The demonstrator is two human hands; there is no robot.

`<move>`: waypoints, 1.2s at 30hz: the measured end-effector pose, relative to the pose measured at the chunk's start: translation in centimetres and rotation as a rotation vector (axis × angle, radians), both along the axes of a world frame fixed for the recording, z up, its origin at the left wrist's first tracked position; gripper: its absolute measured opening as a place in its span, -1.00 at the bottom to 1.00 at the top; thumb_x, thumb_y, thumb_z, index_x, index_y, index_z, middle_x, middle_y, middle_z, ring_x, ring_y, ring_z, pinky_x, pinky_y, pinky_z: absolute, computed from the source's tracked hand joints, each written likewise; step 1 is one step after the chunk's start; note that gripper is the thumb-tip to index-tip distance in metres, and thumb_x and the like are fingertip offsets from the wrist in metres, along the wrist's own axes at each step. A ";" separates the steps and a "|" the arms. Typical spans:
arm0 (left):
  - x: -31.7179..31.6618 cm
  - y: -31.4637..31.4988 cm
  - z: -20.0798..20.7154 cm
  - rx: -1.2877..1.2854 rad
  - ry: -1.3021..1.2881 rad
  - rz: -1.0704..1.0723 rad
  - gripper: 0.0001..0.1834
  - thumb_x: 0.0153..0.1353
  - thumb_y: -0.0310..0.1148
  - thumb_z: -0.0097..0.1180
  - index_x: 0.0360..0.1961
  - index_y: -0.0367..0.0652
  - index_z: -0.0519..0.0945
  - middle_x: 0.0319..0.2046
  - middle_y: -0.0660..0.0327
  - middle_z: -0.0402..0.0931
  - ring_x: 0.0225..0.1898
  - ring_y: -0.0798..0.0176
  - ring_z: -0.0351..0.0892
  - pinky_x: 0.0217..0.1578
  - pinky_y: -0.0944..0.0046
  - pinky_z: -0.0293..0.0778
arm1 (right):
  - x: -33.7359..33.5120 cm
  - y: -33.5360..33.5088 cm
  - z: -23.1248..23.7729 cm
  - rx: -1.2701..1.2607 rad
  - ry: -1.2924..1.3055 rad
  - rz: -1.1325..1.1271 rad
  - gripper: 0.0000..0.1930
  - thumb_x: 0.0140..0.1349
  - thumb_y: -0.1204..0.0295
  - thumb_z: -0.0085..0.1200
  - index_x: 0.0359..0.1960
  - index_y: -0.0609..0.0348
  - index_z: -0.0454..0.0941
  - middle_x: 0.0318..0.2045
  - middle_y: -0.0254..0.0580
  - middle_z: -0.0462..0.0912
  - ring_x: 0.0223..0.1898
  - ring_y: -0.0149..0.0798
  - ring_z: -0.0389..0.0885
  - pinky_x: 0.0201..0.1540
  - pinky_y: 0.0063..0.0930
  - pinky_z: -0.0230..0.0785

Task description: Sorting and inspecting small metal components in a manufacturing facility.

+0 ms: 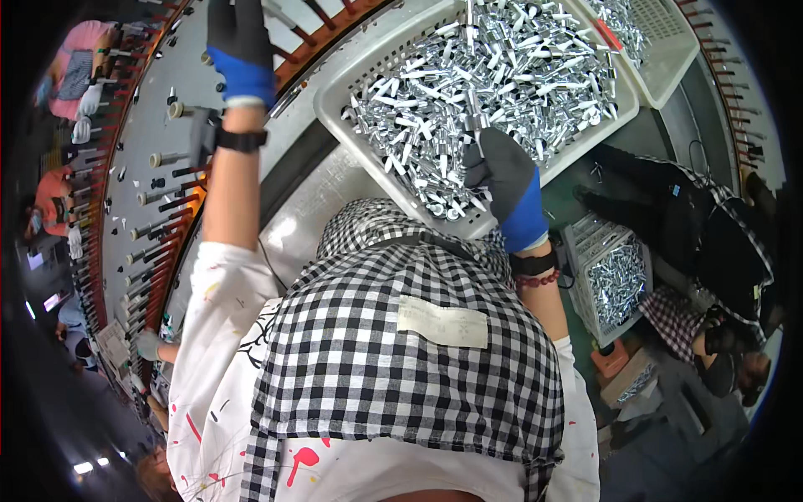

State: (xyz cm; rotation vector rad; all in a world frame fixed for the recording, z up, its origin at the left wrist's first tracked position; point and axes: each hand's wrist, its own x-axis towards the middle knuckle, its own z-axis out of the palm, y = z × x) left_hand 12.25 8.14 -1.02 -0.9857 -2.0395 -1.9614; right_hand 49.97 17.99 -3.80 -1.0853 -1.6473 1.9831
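Note:
My left hand (240, 52), in a black and blue glove, reaches over the rack line at the upper left. Its fingertips run to the top edge of the picture, so I cannot see what they hold, if anything. Over the near rim of a white plastic basket (339, 105) is my right hand (508, 180), gloved the same way. Its fingers are curled, with a small shiny chrome tube (477, 123) at the fingertips. A heap of chrome and white tubular parts (527, 67) fills the basket.
A curved conveyor with upright pegs (159, 197) runs along the left. Another white basket (669, 58) adjoins at the upper right. Below it stands a crate of metal parts (619, 284). A person in dark clothes (719, 243) is at the right; several others work beyond the conveyor.

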 end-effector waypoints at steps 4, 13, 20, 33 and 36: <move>-14.4 -2.4 -3.5 0.008 -0.153 -0.249 -0.57 0.68 -0.20 -0.01 0.28 -0.28 0.69 0.10 0.02 0.77 0.08 0.15 0.74 0.16 0.20 0.57 | 0.5 0.2 0.7 0.032 0.015 0.029 -0.55 0.69 0.10 0.03 -0.11 0.29 0.72 -0.38 -0.30 0.62 -0.49 -0.41 0.56 -0.33 -0.46 0.49; 2.4 -6.5 3.9 -0.164 -0.159 -0.076 -0.55 0.68 -0.14 0.09 -0.13 -0.30 0.85 -0.29 0.19 0.85 -0.39 0.46 0.65 -0.38 0.41 0.45 | 2.5 1.4 1.0 -0.159 0.093 -0.157 -0.56 0.69 0.15 0.05 0.13 0.36 0.70 -0.34 -0.35 0.65 -0.44 -0.41 0.62 -0.34 -0.50 0.47; 12.5 -4.3 -2.6 -0.059 -0.127 -0.676 -0.67 0.67 -0.62 -0.13 0.32 -0.30 0.53 -0.02 0.09 0.67 -0.07 0.09 0.82 0.02 0.11 0.76 | 3.4 10.4 3.9 1.058 -0.203 -0.305 -0.43 0.47 0.26 0.35 0.34 0.48 0.59 0.11 0.15 0.82 0.02 -0.06 0.80 0.18 -0.21 0.59; 7.4 1.1 -0.9 -0.190 0.419 -0.365 -0.61 0.70 -0.49 -0.18 0.31 -0.29 0.64 0.27 0.01 0.69 0.25 0.05 0.70 0.25 0.05 0.61 | 1.5 2.0 1.0 0.001 -0.029 -0.041 -0.73 0.55 0.45 0.17 0.12 0.34 0.76 -0.06 -0.11 0.88 -0.24 -0.41 0.77 -0.18 -0.51 0.59; -1.6 2.2 -1.1 -0.072 0.494 0.004 -0.59 0.68 -0.31 -0.07 0.33 -0.25 0.67 0.23 -0.03 0.72 0.24 0.03 0.72 0.24 0.10 0.60 | 2.7 7.6 2.1 0.101 -0.106 -0.120 -0.65 0.62 0.21 0.15 0.12 0.22 0.78 -0.23 -0.22 0.85 -0.32 -0.47 0.70 -0.23 -0.55 0.52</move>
